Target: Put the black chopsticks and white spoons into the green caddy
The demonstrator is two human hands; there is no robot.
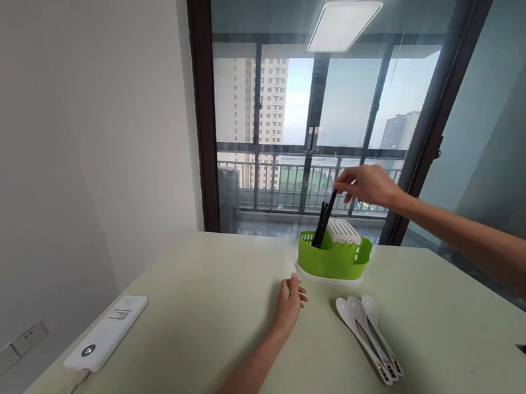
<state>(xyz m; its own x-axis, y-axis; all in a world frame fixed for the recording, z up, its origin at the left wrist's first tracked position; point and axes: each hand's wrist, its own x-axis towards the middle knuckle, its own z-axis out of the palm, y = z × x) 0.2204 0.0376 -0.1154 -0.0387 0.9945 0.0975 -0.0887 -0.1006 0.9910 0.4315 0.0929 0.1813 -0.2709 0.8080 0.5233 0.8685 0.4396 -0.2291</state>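
Over the far side of the bench [212, 313], right hand [366, 185] pinches black chopsticks [324, 222] standing in the green holder [336, 258], while left hand [288, 304] rests flat, fingers loose, probably steadying things.

A: From my remote feed: the green holder [334, 259] looks like glossy moulded plastic, its white tray [327, 278] too.

B: And the chopsticks [324, 219] standing in the holder?

A: Dark, smooth, faint sheen; I can't tell the material. In front of the holder, three white spoons [369, 334], glossy plastic or ceramic. The table [212, 313] under the holder is matt, smooth pale-green laminate.
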